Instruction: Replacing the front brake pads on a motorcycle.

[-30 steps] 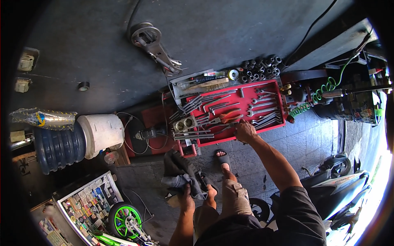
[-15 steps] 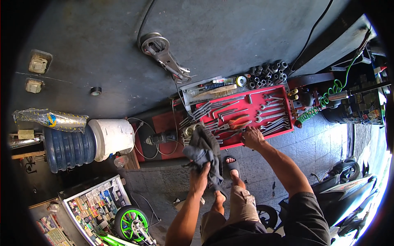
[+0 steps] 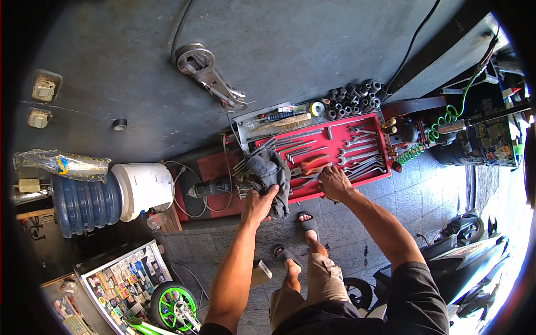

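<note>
A crumpled dark grey cloth (image 3: pixel 269 170) is gripped in my left hand (image 3: pixel 259 205), and its upper part lies over the left end of the red tool tray (image 3: pixel 312 194). My right hand (image 3: pixel 336 184) is at the tray's near edge, its fingers curled downward; what they hold, if anything, is hidden. Just left of those fingers lie orange-handled pliers (image 3: pixel 312 162). Several spanners (image 3: pixel 360 151) rest in rows on the tray's right side, and hex keys (image 3: pixel 306 153) lie toward its middle. The cloth hides some tools at the left.
Behind the tray, a metal shelf (image 3: pixel 242 134) holds a brush (image 3: pixel 287 123) and a tape roll (image 3: pixel 317 109), beside many sockets (image 3: pixel 357 100). A power drill (image 3: pixel 206 188) lies to the left, near a white bucket (image 3: pixel 146 188). A motorcycle (image 3: pixel 463 268) stands at the right.
My left hand has moved forward with the cloth, which now bunches against the tray's left end. My right hand stays at the near edge, its fingers more curled. The whole view has shifted slightly.
</note>
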Demonstrator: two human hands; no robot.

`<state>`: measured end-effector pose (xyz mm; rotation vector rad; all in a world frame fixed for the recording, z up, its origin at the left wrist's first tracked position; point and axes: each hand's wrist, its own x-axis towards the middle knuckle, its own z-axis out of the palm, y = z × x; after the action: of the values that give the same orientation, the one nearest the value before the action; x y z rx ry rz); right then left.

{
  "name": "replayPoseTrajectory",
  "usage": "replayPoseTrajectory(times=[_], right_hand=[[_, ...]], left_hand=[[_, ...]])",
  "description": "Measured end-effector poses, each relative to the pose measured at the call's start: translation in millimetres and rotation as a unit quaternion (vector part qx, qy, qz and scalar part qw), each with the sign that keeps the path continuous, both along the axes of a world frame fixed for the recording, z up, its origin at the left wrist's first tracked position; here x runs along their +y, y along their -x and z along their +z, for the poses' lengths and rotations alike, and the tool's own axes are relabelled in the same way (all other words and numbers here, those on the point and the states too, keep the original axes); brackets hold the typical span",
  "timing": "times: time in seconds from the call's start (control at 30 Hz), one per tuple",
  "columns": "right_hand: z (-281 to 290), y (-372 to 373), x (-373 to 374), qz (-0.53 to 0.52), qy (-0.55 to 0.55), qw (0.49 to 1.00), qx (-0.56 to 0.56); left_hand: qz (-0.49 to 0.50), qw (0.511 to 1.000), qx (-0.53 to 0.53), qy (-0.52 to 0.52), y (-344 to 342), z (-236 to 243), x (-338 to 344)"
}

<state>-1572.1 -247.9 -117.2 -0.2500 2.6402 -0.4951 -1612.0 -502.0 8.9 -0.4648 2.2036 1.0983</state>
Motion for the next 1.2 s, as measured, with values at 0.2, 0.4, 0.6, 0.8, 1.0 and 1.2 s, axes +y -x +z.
replayPoseTrajectory(times=[0.2,0.4,0.6,0.8,1.0,1.2], right_hand=[[-30.7,17.6,20.6,-0.007,0.015,0.994,-0.111],[-22.2,14.7,29.4,0.032,-0.028,0.994,-0.104],[-24.9,7.5,29.7,0.107,-0.016,0.992,0.060],[-3.8,-19.1,48.5,0.034,0.075,0.980,0.180],[33.5,-40.6,88.7,-0.176,0.151,0.935,0.269],[131.7,-4.7,105.4,-0.311,0.226,0.858,0.340]], left_hand=[[-0.017,1.000,0.006,0.020,-16.4,-11.1,0.4],[-0.011,0.998,0.009,-0.059,-33.7,-29.9,-13.9],[-0.177,0.958,0.218,0.060,-61.5,-74.2,-34.0],[-0.044,0.990,0.131,0.022,-63.4,-83.4,-32.9],[-0.021,0.995,0.091,0.039,-43.9,-21.3,-8.5],[-0.052,0.990,0.075,0.112,-2.2,-26.3,-14.5]])
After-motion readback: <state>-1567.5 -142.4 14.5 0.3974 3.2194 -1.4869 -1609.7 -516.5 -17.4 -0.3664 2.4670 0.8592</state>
